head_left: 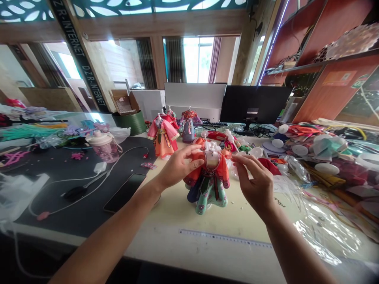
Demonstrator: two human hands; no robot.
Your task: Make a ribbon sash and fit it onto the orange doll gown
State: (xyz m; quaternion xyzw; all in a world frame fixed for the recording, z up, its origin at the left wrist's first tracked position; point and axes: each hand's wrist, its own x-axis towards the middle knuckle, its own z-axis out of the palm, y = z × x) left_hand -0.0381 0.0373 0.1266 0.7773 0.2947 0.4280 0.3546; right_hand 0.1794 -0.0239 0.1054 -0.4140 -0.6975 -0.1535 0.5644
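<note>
The dress form, a small headless figure in an orange top and a green floral skirt, stands upright on the cream tabletop right in front of you, just beyond the clear ruler lying along the near edge. It looks largely dressed already: skirt on, sash at the waist, top over the shoulders. What seems left is the fit at the collar and sleeves, where your fingers are. Your left hand has its grip closed lightly on the figure's shoulder, thumb in front and fingers curled over the orange cloth. Your right hand sits just beside the other shoulder, fingers bent toward the sleeve; from this angle you cannot tell whether it pinches fabric or only hovers.

To your left a dark phone and a white cable lie on the black mat, with a pink bottle behind. Farther back stand finished dressed figures, then a monitor. Heaps of packaged cloth crowd your right.
</note>
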